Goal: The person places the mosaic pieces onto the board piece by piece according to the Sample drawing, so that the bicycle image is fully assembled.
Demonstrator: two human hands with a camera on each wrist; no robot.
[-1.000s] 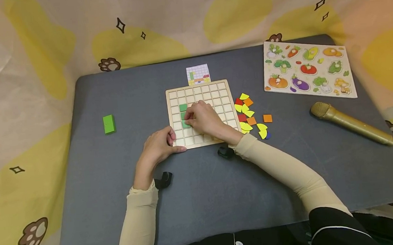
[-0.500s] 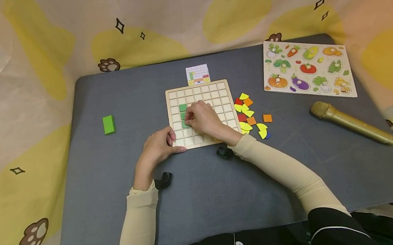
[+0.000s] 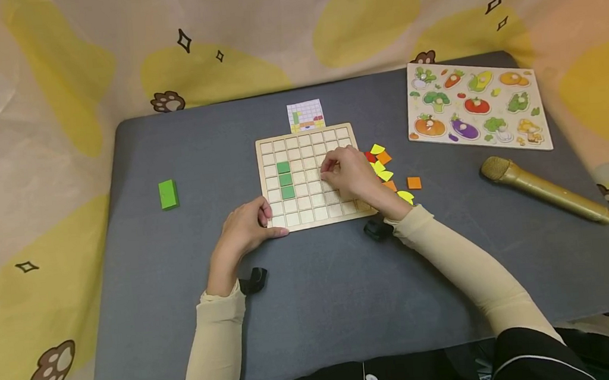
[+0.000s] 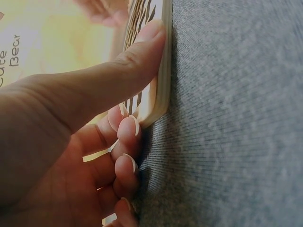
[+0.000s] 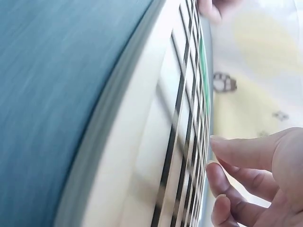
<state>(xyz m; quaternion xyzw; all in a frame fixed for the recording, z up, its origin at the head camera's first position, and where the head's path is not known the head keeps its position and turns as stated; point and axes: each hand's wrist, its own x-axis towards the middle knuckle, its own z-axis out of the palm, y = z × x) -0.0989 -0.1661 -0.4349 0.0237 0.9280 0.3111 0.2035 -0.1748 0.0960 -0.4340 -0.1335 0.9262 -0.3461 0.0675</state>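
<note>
The wooden grid board [image 3: 305,202] lies flat on the table, with green squares [image 3: 285,179] in three stacked cells on its left side. At the board's near left corner, my left hand [image 3: 244,226] grips the edge between thumb and fingers; the left wrist view shows the thumb [image 4: 142,56] along the board's rim [image 4: 163,85]. My right hand [image 3: 354,174] hovers over the right part of the grid, fingers loosely bent; in the right wrist view this hand [image 5: 255,175] shows nothing between thumb and fingertips.
Yellow, red and orange pieces [image 3: 414,183] lie right of the board, partly behind my right hand. A pattern card [image 3: 306,115] touches the board's far edge. A green block [image 3: 168,195] is at left; a vegetable puzzle [image 3: 477,108] and gold microphone [image 3: 548,191] are at right.
My right hand has moved right from the green squares to the board's right part, uncovering them. My left hand has stayed at the corner.
</note>
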